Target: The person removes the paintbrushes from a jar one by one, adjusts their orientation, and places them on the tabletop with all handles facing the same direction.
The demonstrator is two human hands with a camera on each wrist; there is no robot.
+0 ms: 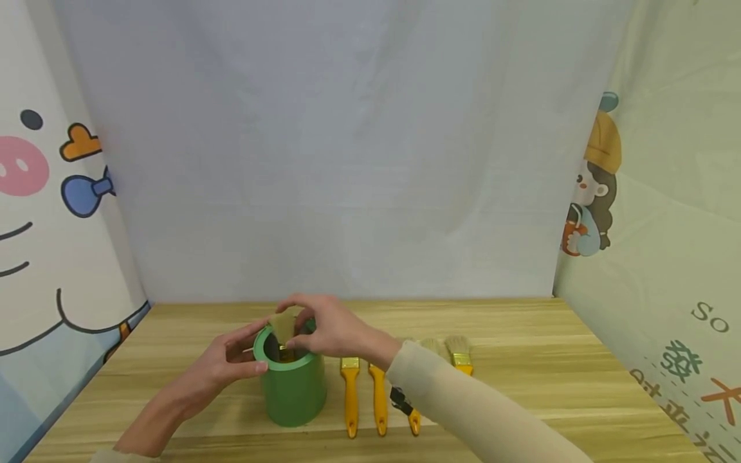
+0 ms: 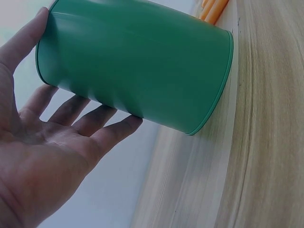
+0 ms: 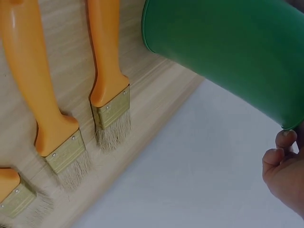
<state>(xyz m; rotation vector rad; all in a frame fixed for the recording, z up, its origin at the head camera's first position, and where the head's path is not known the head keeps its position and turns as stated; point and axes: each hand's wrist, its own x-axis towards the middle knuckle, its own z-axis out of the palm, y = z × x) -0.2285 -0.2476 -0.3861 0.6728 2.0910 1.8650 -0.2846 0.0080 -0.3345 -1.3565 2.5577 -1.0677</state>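
Observation:
A green can (image 1: 294, 393) stands upright on the wooden table, its dark inside showing at the top. My left hand (image 1: 222, 363) holds the can from the left, thumb on the near side of the rim and the fingers spread along the far side, as the left wrist view also shows. Bristles up, a paintbrush (image 1: 282, 326) stands in the can's mouth with its handle inside and mostly hidden. At the can's opening my right hand (image 1: 338, 328) pinches this brush near the bristles, thumb by the metal band and index finger arched over the top.
Several paintbrushes lie in a row right of the can, orange handles toward me, among them the nearest paintbrush (image 1: 350, 399) and the far-right paintbrush (image 1: 459, 350). My right sleeve (image 1: 463, 405) covers part of the row. A white curtain (image 1: 370, 161) hangs behind the table (image 1: 521, 399).

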